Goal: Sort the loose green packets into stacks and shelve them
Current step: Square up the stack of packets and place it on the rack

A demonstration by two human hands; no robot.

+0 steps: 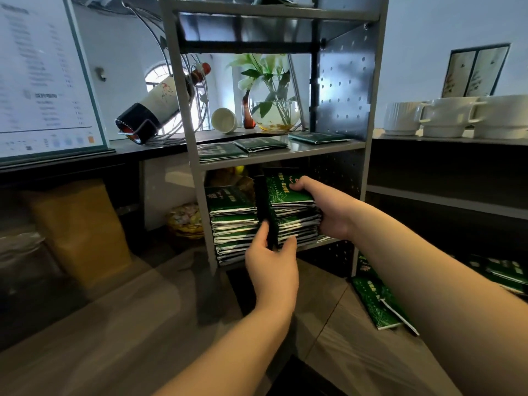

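Note:
A tall stack of green packets (pixel 291 212) sits in the lower bay of the grey metal shelf unit (pixel 281 157). My right hand (pixel 325 207) grips its right side, thumb curled over the top packet. My left hand (pixel 271 261) holds the stack's lower front corner between thumb and fingers. A second stack of green packets (pixel 233 224) stands just to its left in the same bay. Three flat green packets (pixel 261 144) lie on the shelf above. Loose green packets (pixel 374 301) lie on the wooden counter at right, partly hidden by my right forearm.
A wine bottle (pixel 160 101) in a wire holder, a small white cup (pixel 224 120) and a glass vase of flowers (pixel 273 110) stand behind the shelf. White mugs (pixel 445 117) sit on the dark rack at right. A framed menu (pixel 48 75) and a brown bag (pixel 80 227) are at left.

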